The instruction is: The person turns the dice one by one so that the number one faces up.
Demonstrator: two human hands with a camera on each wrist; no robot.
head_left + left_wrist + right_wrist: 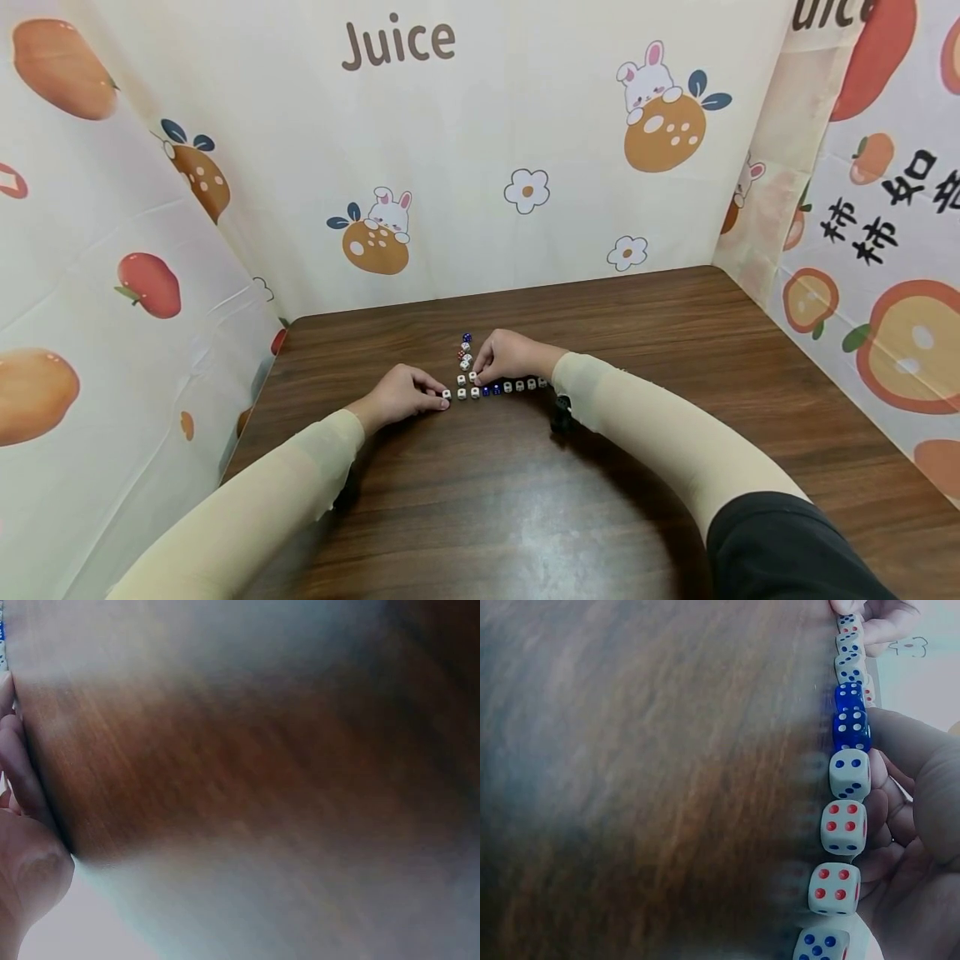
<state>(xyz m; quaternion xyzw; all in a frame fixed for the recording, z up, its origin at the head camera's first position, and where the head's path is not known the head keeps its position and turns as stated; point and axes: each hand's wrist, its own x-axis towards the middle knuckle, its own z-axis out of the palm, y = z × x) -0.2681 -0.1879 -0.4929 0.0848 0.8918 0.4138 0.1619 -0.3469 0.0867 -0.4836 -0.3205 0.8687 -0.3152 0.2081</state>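
Note:
My left hand (399, 393) pinches a white die (447, 394) at the left end of a front row of dice, thumb and fingertips on either side of it. Just behind that row, my right hand (513, 355) reaches down and holds another white die (473, 377) between its fingertips. Beside this one sits a white die (461, 380). In the right wrist view, the row runs along the palm: white dice (844, 826) nearest, then two translucent blue dice (851, 729), then more white ones up to the left fingers (889, 628). The left wrist view catches only the hand's edge (34, 866).
Several more dice form a short line going back, with a blue die (467, 337) at its far end and a white die (465, 365) nearer. All lie on a dark wooden table (480, 500). A printed curtain (480, 125) encloses the back and sides.

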